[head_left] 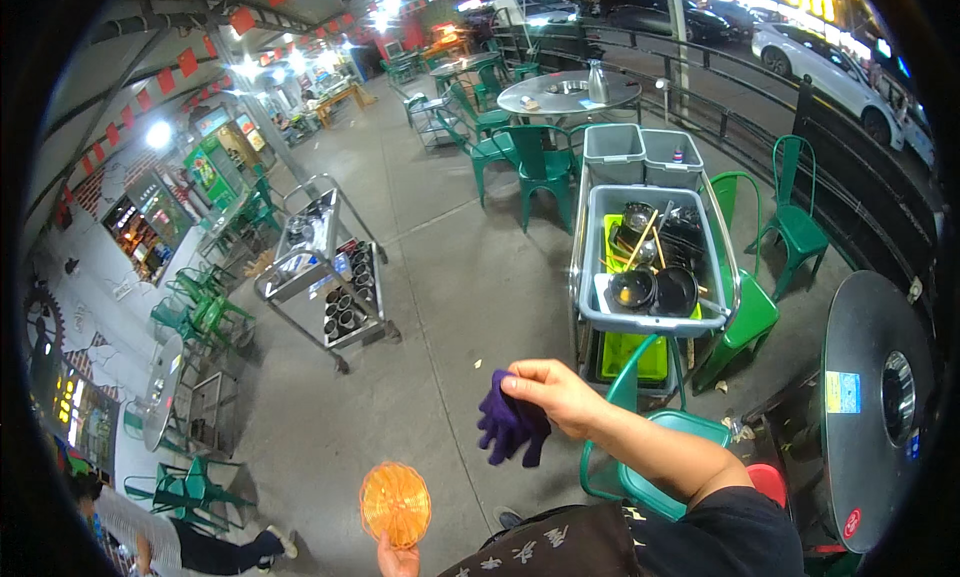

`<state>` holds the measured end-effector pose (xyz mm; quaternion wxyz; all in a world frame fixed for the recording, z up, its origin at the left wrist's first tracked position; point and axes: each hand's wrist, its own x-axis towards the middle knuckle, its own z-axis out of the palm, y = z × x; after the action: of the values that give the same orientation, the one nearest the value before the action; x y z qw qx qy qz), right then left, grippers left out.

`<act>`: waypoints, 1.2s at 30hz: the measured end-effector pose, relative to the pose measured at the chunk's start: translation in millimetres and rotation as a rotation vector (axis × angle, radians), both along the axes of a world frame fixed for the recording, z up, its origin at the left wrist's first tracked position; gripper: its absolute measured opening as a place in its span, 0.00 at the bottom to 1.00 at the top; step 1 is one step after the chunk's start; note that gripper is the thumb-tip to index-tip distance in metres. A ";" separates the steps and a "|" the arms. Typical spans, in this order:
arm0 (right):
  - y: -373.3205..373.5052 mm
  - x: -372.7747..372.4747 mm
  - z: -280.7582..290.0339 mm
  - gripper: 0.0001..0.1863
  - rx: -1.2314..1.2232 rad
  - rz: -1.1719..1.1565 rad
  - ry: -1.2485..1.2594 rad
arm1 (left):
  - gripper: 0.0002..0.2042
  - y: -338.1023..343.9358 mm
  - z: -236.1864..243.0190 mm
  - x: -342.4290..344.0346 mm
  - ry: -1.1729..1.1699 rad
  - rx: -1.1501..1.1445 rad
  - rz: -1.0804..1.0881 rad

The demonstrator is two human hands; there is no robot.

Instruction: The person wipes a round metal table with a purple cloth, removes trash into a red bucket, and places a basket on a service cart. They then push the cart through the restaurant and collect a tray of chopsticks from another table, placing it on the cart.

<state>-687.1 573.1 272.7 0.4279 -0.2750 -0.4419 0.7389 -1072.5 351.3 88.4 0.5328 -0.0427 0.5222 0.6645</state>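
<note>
Out in front of me, my right hand [553, 389] pinches a pair of purple knit gloves [512, 422] between thumb and fingers. The gloves hang down limp over the floor. Low in the view, my left hand [396, 556] grips the edge of a round orange woven basket [395, 505]. That basket is tilted up, and I see no contents in it. Most of the left hand's fingers are hidden behind the basket or below the picture's edge.
Ahead to the right, a cart carries a grey tub [655, 322] of dirty black dishes and chopsticks. Left stands a metal trolley [345, 267] with several dark cups. A green chair [672, 439] is beside my right arm, near a round table [862, 417]. Lower left, another person [190, 542] stands.
</note>
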 end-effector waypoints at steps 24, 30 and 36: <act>544.3 85.0 22.0 0.08 0.166 -1.002 -0.050 | 0.22 573.6 -98.7 -132.0 0.013 0.107 -0.366; 674.3 277.0 -7.2 0.15 0.046 -1.228 -0.348 | 0.23 697.5 -80.5 -62.7 0.103 0.102 -0.387; 689.6 357.0 -68.9 0.25 0.046 -1.281 -1.345 | 0.24 840.3 -65.7 11.7 0.162 0.180 -0.494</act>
<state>-330.2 1262.7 203.8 0.4134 -0.8286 -0.3756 0.0377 -1060.8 1191.6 22.7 0.6369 0.1869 0.4968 0.5592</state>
